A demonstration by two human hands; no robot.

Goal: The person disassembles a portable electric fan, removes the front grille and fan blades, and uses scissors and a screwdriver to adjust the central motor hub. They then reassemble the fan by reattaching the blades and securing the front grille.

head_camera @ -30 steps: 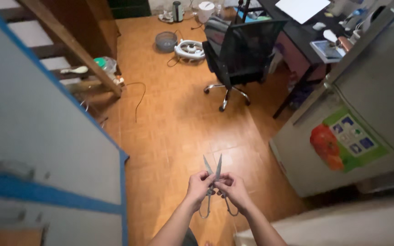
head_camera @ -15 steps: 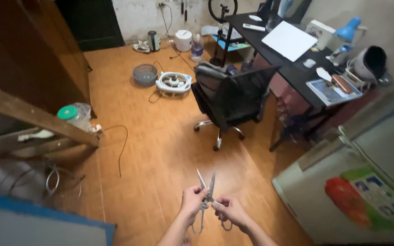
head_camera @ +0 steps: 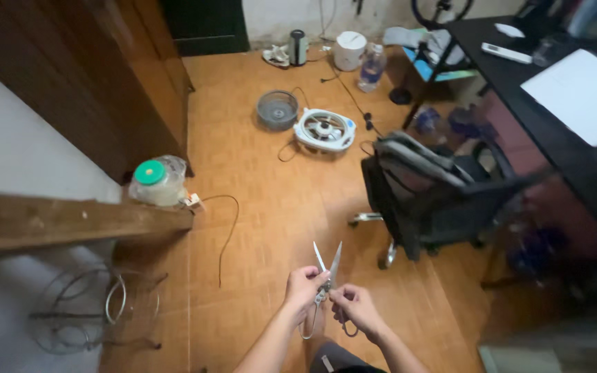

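Both hands holding scissors (head_camera: 326, 273) low over the floor (head_camera: 271, 207), w/ left hand (head_camera: 304, 287) & right hand (head_camera: 354, 307) each closing its grip on a handle. Blades spreading open, long axis pointing up & away twd the chair (head_camera: 437, 200). Left hand sitting slightly nearer the pivot.

**Both hands meet low in front of the body**

Two bare forearms rise from the bottom edge and converge. The left hand (head_camera: 305, 284) is curled, knuckles up, thumb and fingers closed in a grip on the scissors (head_camera: 326, 276) near their pivot. The right hand (head_camera: 354, 307) sits just beside it, slightly lower and nearer the body, fingers bent inward and pinching at the same spot. The fingertips of the two hands almost touch. Both wrists are straight, the elbows out of view.
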